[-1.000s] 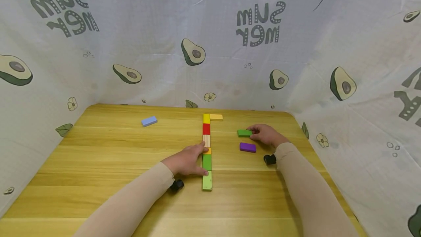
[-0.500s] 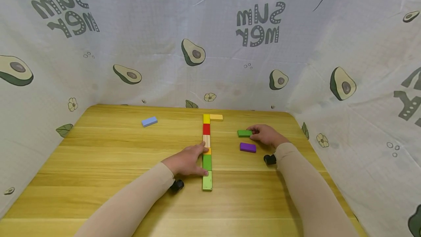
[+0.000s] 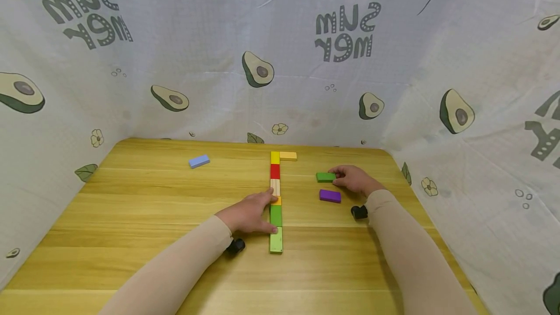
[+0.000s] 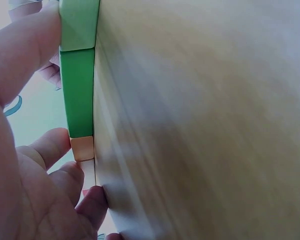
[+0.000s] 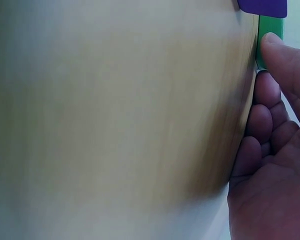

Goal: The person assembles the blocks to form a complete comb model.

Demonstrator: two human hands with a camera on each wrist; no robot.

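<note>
Seemingly unfinished, the block row (image 3: 276, 216) starts near the surface's (image 3: 144, 218) far edge, touched by the relaxed left hand (image 3: 247, 213). Rightward, the right hand (image 3: 353, 179) pinches a green block (image 3: 325, 177); purple block (image 3: 330, 196) and blue block (image 3: 199, 161) lie unjoined.

Mirrored grey lettering (image 3: 348, 33) reading "summer" appears twice on the white cloth (image 3: 210, 28).

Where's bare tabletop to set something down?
Bare: between the light-blue rectangular block and left hand; near side of the light-green rectangular block. Crowded: around the right hand, pinching a green rectangular block near a purple rectangular block.
</note>
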